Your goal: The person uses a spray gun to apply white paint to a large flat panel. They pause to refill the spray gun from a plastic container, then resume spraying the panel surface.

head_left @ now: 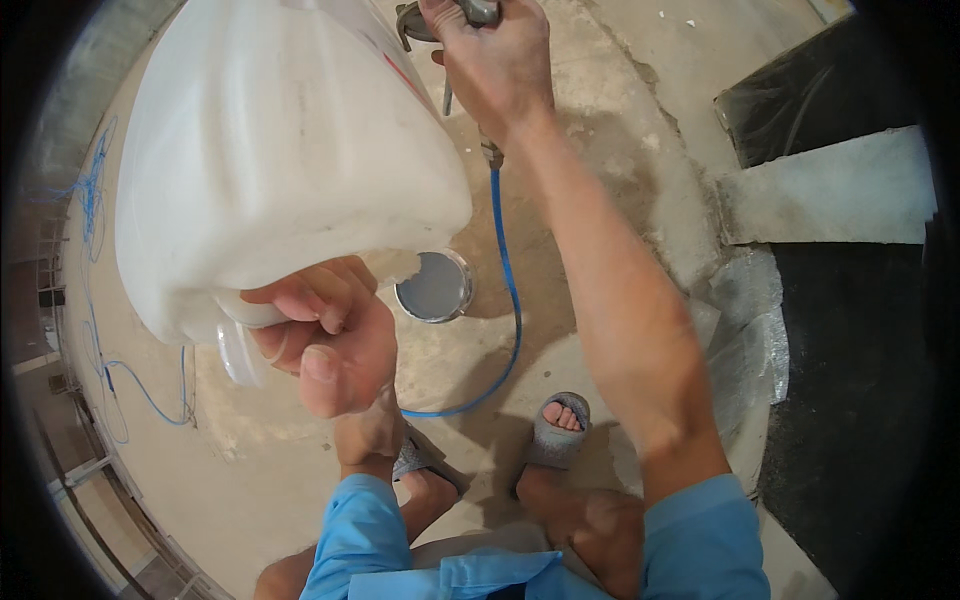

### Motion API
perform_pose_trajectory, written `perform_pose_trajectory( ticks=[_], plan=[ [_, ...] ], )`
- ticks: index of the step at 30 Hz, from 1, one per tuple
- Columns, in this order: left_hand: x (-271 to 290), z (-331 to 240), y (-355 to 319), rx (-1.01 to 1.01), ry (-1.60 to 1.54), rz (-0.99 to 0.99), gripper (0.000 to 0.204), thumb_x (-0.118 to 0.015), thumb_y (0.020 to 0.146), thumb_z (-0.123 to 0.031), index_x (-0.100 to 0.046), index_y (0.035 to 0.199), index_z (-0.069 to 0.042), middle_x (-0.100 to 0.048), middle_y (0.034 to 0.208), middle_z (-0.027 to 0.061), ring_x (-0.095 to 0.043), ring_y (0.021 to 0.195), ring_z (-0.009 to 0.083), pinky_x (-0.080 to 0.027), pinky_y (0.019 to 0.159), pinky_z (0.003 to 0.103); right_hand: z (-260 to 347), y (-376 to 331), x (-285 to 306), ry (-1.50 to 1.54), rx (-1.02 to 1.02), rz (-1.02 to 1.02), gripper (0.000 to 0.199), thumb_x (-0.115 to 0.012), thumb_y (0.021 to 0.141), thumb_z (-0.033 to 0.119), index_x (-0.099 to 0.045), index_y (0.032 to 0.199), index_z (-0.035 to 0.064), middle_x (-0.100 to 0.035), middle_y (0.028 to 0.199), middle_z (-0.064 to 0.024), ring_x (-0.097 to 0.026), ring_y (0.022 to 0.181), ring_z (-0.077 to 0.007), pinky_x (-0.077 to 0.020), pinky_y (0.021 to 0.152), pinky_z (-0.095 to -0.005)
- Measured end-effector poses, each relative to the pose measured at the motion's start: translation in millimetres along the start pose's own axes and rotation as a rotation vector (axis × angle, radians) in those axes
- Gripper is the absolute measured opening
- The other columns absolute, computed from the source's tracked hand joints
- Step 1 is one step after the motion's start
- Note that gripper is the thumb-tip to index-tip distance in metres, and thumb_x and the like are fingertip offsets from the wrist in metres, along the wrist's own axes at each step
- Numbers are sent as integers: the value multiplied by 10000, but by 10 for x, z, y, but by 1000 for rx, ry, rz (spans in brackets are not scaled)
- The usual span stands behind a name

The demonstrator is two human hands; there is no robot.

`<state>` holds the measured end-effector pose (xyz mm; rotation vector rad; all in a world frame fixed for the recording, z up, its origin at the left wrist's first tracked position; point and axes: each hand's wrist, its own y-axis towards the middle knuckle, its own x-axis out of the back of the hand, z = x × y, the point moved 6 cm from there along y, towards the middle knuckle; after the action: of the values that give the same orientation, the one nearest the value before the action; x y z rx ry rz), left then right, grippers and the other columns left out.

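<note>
My left hand (pixel 335 345) is closed around the handle of a large white plastic jug (pixel 290 130). The jug is tilted and fills the upper left of the view, hiding the floor behind it. At the top centre, my right hand (pixel 505 75) grips a dark metal spray gun (pixel 415 24), partly cut off by the upper edge. A blue air hose (pixel 508 270) runs down from the gun's fitting and curves left over the floor. Below the jug stands an open round can (pixel 469 282) with grey liquid in it.
More blue hose (pixel 140 390) lies loosely on the floor at left. To the right are dark sheets (pixel 840 370), a pale board (pixel 830 190) and crumpled clear plastic (pixel 750 300). My sandalled feet (pixel 555 430) stand close to the can and hose.
</note>
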<state>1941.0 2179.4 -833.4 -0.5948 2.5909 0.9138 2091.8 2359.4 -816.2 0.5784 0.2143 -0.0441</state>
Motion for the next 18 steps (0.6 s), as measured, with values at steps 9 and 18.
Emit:
perform_pose_trajectory(
  ticks=[9,18],
  plan=[
    [27,222,-246,17,-34,-27,400,-657,732,-390,-431,846,-80,-330,567,-7,-219,440,93,-188,423,257,-203,-149,178,-108,-133,-43,708,-609,940,8,-289,1565,95,-486,775,29,-456,641,-60,-425,593,-224],
    [4,309,-335,-49,-74,84,349,-624,770,-331,-457,869,-41,-376,567,13,-245,439,90,-212,419,251,-357,-236,299,217,-220,-40,768,-591,949,-10,-205,1592,158,-520,765,32,-498,623,-61,-451,560,-219]
  ],
)
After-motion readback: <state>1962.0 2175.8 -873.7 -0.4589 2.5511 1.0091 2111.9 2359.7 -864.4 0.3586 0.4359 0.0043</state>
